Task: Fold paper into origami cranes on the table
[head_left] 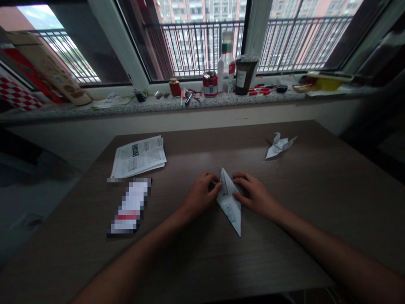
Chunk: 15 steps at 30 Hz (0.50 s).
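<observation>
A piece of printed paper folded into a long diamond [230,207] lies on the table between my hands, one tip pointing toward the window and the other toward me. My left hand [201,193] grips its left edge, thumb on the paper and fingers curled beside it. On the opposite side, my right hand [255,194] holds the right edge, with the thumb low and the fingers bent near the upper part. A folded paper crane [279,145] rests farther back on the right.
A stack of printed sheets [139,156] lies at the table's back left, with a pixelated phone-like object [130,207] nearer me. Along the windowsill [126,109] stand a red can [210,84], bottles [226,67], a dark cup [244,76] and a yellow container [329,81].
</observation>
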{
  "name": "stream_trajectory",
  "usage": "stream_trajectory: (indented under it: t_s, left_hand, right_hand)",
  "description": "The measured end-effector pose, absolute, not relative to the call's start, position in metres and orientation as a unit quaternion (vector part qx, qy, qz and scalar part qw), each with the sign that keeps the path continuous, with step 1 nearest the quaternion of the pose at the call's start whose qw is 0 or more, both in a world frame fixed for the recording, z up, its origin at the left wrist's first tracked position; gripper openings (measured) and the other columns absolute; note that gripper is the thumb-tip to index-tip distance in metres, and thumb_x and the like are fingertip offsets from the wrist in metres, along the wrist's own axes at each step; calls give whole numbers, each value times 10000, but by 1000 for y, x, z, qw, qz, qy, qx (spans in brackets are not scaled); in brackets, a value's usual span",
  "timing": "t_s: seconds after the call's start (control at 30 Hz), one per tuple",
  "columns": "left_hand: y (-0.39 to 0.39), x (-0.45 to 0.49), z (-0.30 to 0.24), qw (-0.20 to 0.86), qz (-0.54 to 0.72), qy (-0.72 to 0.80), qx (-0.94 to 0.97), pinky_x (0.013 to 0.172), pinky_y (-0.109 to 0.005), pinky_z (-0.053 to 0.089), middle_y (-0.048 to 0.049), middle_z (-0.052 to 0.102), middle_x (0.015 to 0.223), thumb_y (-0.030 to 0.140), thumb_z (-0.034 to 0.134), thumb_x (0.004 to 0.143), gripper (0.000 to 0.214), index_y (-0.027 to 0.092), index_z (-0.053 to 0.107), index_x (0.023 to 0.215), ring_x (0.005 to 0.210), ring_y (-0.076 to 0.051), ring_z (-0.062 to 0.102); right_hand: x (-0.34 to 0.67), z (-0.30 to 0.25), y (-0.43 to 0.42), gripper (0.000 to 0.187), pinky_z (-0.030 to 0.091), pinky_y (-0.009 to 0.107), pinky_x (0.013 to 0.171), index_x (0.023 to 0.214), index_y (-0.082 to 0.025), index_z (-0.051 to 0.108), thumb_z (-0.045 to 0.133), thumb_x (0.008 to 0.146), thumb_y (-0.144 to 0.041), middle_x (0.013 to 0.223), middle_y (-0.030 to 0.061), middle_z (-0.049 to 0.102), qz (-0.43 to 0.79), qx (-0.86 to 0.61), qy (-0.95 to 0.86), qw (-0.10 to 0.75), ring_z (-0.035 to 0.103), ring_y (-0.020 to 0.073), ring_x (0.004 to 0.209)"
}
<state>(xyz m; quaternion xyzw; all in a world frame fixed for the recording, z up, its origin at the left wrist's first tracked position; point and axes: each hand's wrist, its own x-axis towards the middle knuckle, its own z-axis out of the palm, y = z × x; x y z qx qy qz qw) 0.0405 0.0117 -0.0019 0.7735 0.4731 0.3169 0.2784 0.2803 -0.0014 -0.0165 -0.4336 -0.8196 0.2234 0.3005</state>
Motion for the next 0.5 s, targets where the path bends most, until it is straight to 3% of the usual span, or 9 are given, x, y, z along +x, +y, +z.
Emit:
stream_trajectory:
  t_s: [0.1,0.3,0.5]
  left_hand:
    - [10,40,-2,358,331,471,735,779,-322,525,-45,683,905,296,621,967,140,180,683,919,844,-204,661]
    - [1,42,5,468,328,461,679,659,-272,505,-34,695,817,403,644,961,237,172,679,919,734,-181,652]
    - [-3,43,13,529,342,423,651,674,-274,530,-58,716,901,444,641,981,289,164,702,1020,791,-188,669]
  right_hand:
    - [277,-9,-3,168,496,427,1015,1127,-245,692,617,1002,-328,1192,82,684,299,-413,-791,337,633,249,1143]
    - [272,-6,-7,267,478,304,670,955,-216,669,584,1015,-462,834,18,671,444,-439,-702,342,614,189,761]
    - [270,-6,-9,281,492,306,681,965,-214,671,590,1012,-478,884,35,700,488,-420,-686,338,638,193,790]
